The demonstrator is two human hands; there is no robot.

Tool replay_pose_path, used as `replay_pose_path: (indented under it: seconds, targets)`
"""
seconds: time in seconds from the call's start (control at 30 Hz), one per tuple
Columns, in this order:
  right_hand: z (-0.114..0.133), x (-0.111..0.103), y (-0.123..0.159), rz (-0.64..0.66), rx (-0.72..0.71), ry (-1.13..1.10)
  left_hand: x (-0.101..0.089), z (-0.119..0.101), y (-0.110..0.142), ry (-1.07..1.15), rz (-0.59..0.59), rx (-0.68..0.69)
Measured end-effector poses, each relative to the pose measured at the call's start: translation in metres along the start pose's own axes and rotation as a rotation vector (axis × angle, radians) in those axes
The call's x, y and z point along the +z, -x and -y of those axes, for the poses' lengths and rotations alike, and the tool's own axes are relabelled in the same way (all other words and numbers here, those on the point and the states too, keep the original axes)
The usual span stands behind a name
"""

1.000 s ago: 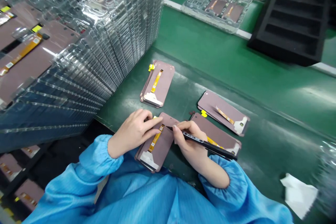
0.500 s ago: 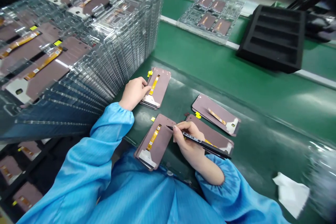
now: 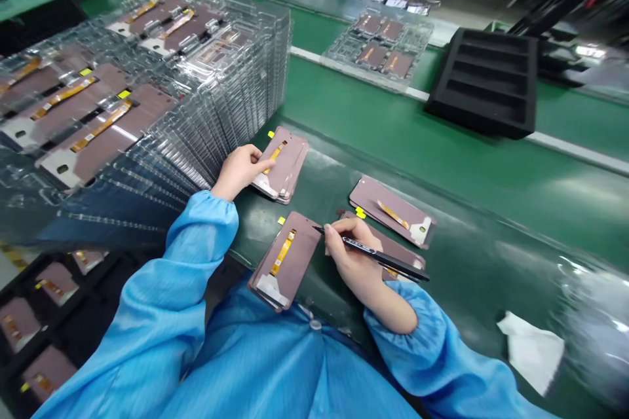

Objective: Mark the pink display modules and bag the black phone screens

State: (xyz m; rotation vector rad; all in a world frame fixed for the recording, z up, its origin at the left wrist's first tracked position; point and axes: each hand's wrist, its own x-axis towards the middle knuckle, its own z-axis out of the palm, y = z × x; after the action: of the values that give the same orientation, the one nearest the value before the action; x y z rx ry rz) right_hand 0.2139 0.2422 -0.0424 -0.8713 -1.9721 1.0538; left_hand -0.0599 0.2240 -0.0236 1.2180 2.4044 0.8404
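At the left end of the dark green bench (image 3: 466,288), a tall stack of clear plastic trays (image 3: 246,95) is standing. Its top layer is holding many flat brownish-pink panels (image 3: 147,105) with orange ribbons. I can't tell whether those are done or waiting. Lower down, past the bench's left edge, more panels are sitting in a black rack (image 3: 73,314).

Beside the stack, the left hand (image 3: 239,170) is pinching narrow. Its thumb is lying over the top panel (image 3: 285,160) of the far left pile, and its fingers are curling at that panel's left side. The panel is sitting a bit crooked on the ones under it, so I'm guessing it isn't fully lifted yet.

By the bench's near edge, a near pile (image 3: 299,258) of the same panels is lying, with a small yellow tab (image 3: 282,220) poking out. The right hand (image 3: 351,245) is gripping a slim black pen (image 3: 393,263), and the tip is pointing at the near pile's upper right corner. Whether it is touching, I can't tell. I'm seeing no clear mark there, so the pen work is looking unfinished to me.

Farther right, a back pile (image 3: 368,193) and a front pile (image 3: 400,247) are lying slanted, not held. Their turn, done or left, isn't showing. Toward the bench's near right corner, a crumpled white cloth (image 3: 535,350) is lying.
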Motion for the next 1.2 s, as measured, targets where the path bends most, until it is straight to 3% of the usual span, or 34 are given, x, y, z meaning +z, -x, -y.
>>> replay_pose_path:
  seconds: [0.27, 0.4, 0.53, 0.7, 0.8, 1.1, 1.2]
  targets:
    - [-0.001, -0.003, -0.002, 0.015, 0.045, -0.082, 0.002, -0.015, 0.013, 0.06, -0.102, 0.011]
    - [0.003, -0.007, -0.005, -0.005, 0.111, -0.211, -0.008, -0.025, 0.028, 0.287, 0.01, 0.008]
    - [0.011, -0.016, -0.011, -0.04, 0.154, -0.285, -0.013, -0.027, 0.079, 0.604, 0.152, 0.011]
    - [0.012, -0.021, -0.011, -0.044, 0.163, -0.287, 0.006, -0.015, 0.158, 0.42, 0.233, -0.042]
    - [0.005, -0.021, -0.007, -0.026, 0.165, -0.235, 0.02, -0.01, 0.182, 0.256, 0.217, 0.006]
    - [0.0, -0.012, 0.004, 0.147, 0.211, -0.12, 0.025, -0.016, 0.194, -0.319, 0.089, 0.211]
    - [0.003, -0.008, 0.003, 0.169, 0.214, -0.075, 0.022, -0.014, 0.188, -0.356, 0.018, 0.382]
